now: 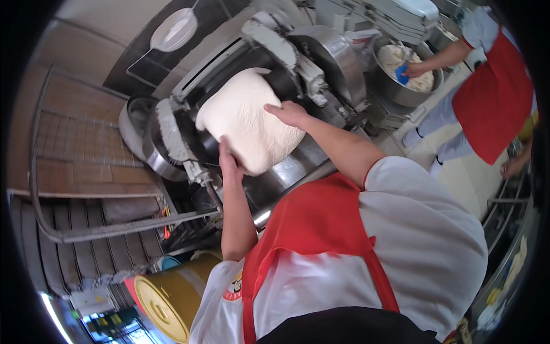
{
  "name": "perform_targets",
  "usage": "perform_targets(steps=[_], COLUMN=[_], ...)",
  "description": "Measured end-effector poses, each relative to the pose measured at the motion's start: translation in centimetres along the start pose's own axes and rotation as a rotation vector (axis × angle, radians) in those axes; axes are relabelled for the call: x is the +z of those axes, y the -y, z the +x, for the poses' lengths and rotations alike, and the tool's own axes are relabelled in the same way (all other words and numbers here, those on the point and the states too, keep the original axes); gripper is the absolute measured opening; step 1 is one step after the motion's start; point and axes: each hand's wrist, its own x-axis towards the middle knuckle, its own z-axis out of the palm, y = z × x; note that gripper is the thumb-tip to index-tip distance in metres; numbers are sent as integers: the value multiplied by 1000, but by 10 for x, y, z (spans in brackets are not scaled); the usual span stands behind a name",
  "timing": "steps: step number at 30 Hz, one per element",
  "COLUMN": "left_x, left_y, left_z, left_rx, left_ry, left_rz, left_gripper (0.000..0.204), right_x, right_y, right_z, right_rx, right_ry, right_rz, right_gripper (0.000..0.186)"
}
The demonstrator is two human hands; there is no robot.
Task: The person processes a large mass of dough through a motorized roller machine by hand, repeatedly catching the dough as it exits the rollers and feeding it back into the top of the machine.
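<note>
A large, pale slab of dough [246, 117] lies over the rollers and front metal tray of a dough sheeter [172, 129]. My left hand [230, 159] grips the dough's near left edge, fingers tucked under and out of sight. Over on the right side, my right hand [288, 113] holds the dough too, its thumb lying on top and the other fingers partly hidden. The far end of the dough rests against the dark roller [281, 83].
At the right, a co-worker in a red apron [492, 94] reaches with a blue scraper [402, 74] into a steel mixer bowl [395, 94] of dough. A metal rack rail [132, 227] stands left, beside a yellow lidded bin [166, 304]. A round dish [173, 30] sits behind the sheeter.
</note>
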Motion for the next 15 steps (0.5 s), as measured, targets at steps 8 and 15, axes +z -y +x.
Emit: perform_targets(steps=[8, 15], left_x=[7, -13], left_y=[-21, -7], left_z=[26, -16], left_rx=[227, 716], left_ry=[-266, -323], left_rz=[147, 448], left_gripper=[52, 36], right_x=[17, 2], right_y=[17, -13], right_z=[28, 8], right_rx=[-179, -697], right_ry=[-460, -676], right_rz=[358, 380], right_gripper=[60, 37])
